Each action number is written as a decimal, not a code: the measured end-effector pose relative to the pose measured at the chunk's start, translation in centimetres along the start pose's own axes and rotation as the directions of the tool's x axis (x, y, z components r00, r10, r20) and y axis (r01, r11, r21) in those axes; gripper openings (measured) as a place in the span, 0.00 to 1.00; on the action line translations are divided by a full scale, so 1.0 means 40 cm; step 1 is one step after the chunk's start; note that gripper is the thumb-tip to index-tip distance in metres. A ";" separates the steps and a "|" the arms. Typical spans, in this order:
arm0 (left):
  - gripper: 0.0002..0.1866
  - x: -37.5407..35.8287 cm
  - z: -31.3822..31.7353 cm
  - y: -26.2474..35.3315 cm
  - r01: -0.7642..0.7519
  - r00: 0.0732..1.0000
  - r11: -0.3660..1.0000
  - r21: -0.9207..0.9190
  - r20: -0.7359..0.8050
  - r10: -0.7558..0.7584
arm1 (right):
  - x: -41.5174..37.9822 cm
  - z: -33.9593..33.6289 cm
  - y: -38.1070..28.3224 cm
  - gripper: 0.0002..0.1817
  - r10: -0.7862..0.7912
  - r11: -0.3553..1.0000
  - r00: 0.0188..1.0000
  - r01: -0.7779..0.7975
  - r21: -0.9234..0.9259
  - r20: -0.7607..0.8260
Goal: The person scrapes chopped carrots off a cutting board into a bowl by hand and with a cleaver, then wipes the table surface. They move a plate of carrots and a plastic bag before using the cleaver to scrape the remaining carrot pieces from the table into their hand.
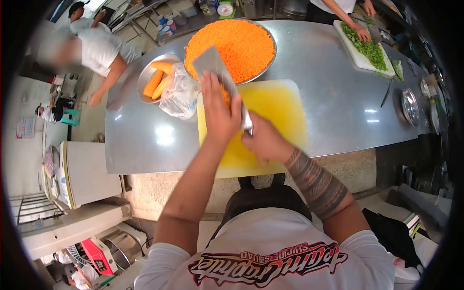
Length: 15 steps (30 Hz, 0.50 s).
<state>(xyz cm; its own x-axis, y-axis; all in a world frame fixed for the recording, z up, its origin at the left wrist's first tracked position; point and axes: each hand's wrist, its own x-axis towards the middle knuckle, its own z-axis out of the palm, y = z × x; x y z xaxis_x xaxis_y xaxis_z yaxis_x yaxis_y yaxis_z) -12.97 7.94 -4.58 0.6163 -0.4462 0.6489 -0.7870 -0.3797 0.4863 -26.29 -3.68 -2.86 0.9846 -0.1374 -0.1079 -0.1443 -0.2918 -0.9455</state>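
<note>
My right hand (266,137) is closed round the handle of a large cleaver (214,64), whose broad blade is tilted up toward the big bowl. My left hand (218,106) lies with its fingers stretched along the blade, and bits of orange carrot (225,95) show between palm and blade. Both hands are over the yellow-stained cutting board (285,104). Just beyond the blade, a wide metal bowl (274,52) is heaped with finely diced carrot (237,41).
Left of the board are a metal bowl (143,77) with peeled carrots (153,83) and a clear plastic bag (180,96). At the right, a co-worker's hands work over chopped greens (369,50) on a white board (355,57). A person stands at the table's left end.
</note>
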 end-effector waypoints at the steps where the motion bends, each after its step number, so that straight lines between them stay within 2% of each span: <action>1: 0.42 0.092 0.013 -0.009 0.006 0.999 1.000 0.023 -0.034 -0.005 | 0.033 -0.050 -0.051 0.21 0.050 0.999 0.999 -0.050 0.014 0.007; 4: 0.41 0.296 0.074 -0.079 -0.017 0.998 0.997 0.074 -0.060 0.022 | 0.094 -0.154 -0.057 0.19 0.036 0.978 0.995 -0.055 0.200 0.097; 7: 0.41 0.406 0.141 -0.153 -0.052 0.998 0.989 0.140 -0.019 0.055 | 0.043 -0.211 -0.009 0.21 0.073 0.965 0.980 -0.116 0.234 0.185; 9: 0.42 0.414 0.171 -0.189 -0.081 0.997 0.980 0.183 0.009 0.080 | -0.045 -0.207 0.026 0.23 0.112 0.955 0.981 -0.151 0.256 0.160; 11: 0.42 0.401 0.179 -0.209 -0.116 0.993 0.969 0.219 0.019 0.114 | -0.150 -0.179 0.086 0.24 0.189 0.920 0.980 -0.201 0.336 0.067; 13: 0.41 0.363 0.159 -0.216 -0.116 0.992 0.979 0.167 -0.038 0.124 | -0.264 -0.167 0.080 0.23 0.332 0.841 0.943 -0.297 0.452 0.001; 15: 0.41 0.315 0.135 -0.236 -0.099 0.991 0.984 0.146 -0.080 0.111 | -0.366 -0.151 0.107 0.19 0.453 0.771 0.884 -0.322 0.550 -0.117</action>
<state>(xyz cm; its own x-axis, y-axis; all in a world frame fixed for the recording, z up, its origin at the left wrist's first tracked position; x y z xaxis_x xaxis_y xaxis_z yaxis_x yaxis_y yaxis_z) 2.39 1.52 -4.14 0.5208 -0.4195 0.7435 -0.8310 -0.4484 0.3291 -41.93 -8.64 -3.46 0.7936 -0.3641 -0.4876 -0.3743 0.3396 -0.8629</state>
